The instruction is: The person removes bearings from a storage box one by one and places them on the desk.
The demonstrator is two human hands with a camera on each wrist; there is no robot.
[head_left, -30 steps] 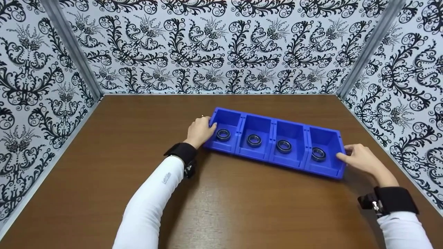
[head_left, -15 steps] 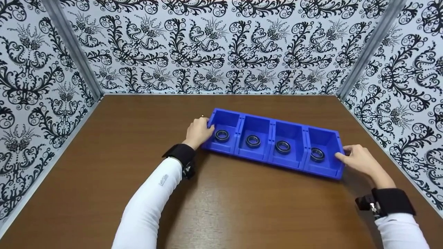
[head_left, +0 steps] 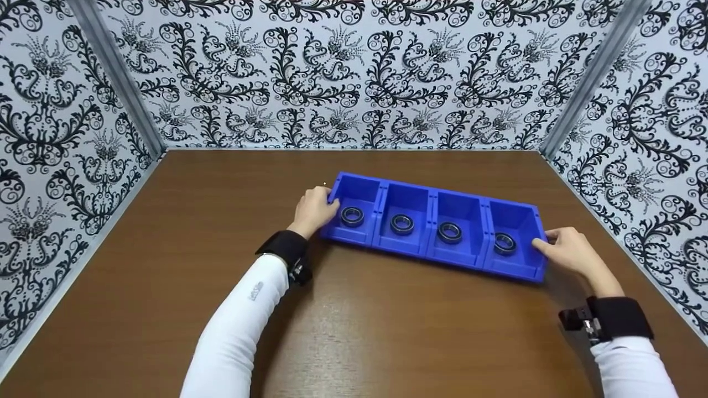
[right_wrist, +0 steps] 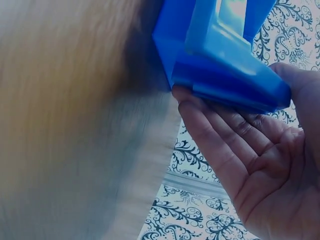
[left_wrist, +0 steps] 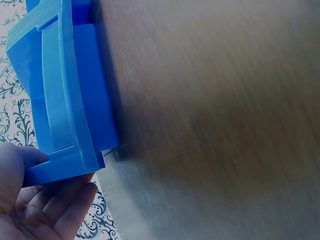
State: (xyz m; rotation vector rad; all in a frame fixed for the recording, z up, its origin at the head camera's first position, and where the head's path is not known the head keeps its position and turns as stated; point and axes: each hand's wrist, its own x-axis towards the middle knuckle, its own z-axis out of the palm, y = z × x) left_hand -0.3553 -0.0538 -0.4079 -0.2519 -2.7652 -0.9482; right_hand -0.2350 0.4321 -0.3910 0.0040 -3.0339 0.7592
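Note:
A long blue bin (head_left: 401, 244), split into several compartments, is held at its two ends. In each compartment lies one dark-rimmed metal ball bearing, such as the leftmost bearing (head_left: 352, 224) and the rightmost bearing (head_left: 504, 252). My left hand (head_left: 313, 209) grips the left end, thumb over the rim; the left wrist view shows its fingers beneath the edge. At the right end my right hand (head_left: 575, 251) pinches the rim, with its fingers (right_wrist: 212, 135) under the bin in the right wrist view. Whether the bin's underside touches the table cannot be told.
A brown wooden table (head_left: 343, 320) spreads under the bin and both arms. Patterned wall panels (head_left: 354, 77) with grey corner posts (head_left: 113, 72) enclose it at the back and sides. Each wrist carries a black strap (head_left: 619, 318) with a small camera.
Both hands have shifted the blue bin slightly to the left, still angled with its right end nearer. The bearings keep their compartments and the grip looks the same.

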